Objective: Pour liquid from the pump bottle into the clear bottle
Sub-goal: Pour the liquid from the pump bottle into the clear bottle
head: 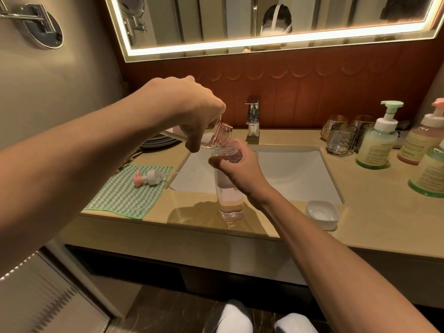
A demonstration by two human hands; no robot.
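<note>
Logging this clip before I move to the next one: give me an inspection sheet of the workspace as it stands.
Surface: beige counter around a white sink; looks dry.
Job's things: pump bottle, pump off, tipped with its neck at the mouth of the clear bottle, which stands upright on the counter, partly filled.
Clutter: pump head on a green cloth; white cap; glass tumblers; three more pump bottles; stacked plates.
Grips: left hand holds the pump bottle; right hand steadies the clear bottle near its neck.
Cables: nothing seen.
Surroundings: faucet, lit mirror, brown wall panel.
</note>
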